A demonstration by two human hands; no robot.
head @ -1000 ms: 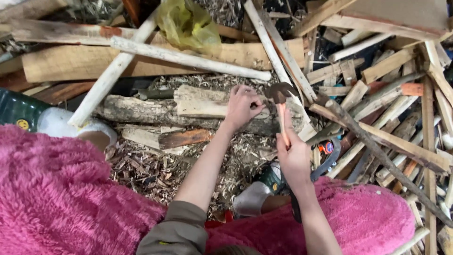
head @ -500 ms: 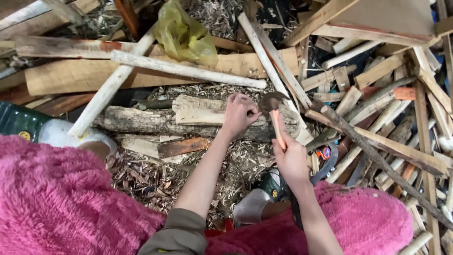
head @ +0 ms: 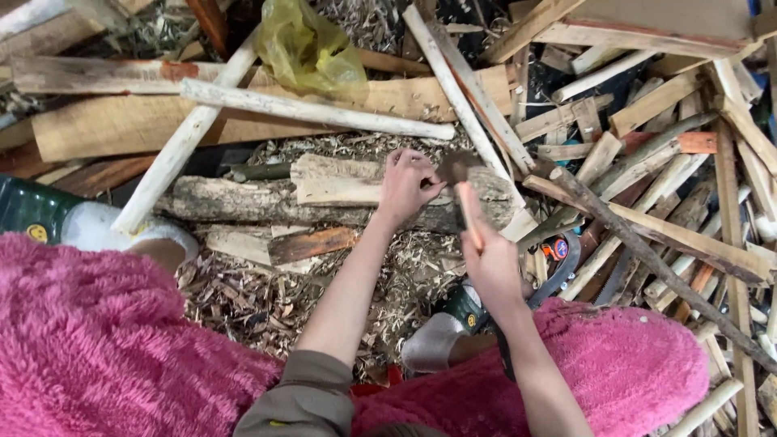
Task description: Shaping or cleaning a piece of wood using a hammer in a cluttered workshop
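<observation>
Two hands are met over a log, centre frame.
A hatchet (head: 463, 194) is gripped upright by the right hand (head: 491, 260); the left hand (head: 407, 188) is pinched just left of its head, above the crosswise log (head: 243, 201).

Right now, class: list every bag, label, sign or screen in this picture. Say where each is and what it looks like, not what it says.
Plastic bag: top centre, on the planks; crumpled, see-through yellow.
Round label: left edge, on a dark green shoe; small, yellow.
Second label: bottom centre, on the other green shoe; small, yellow.
Signs or screens: none in view.

yellow plastic bag (head: 306, 48), pink fleece (head: 89, 348) — scattered sticks (head: 647, 105)
</observation>
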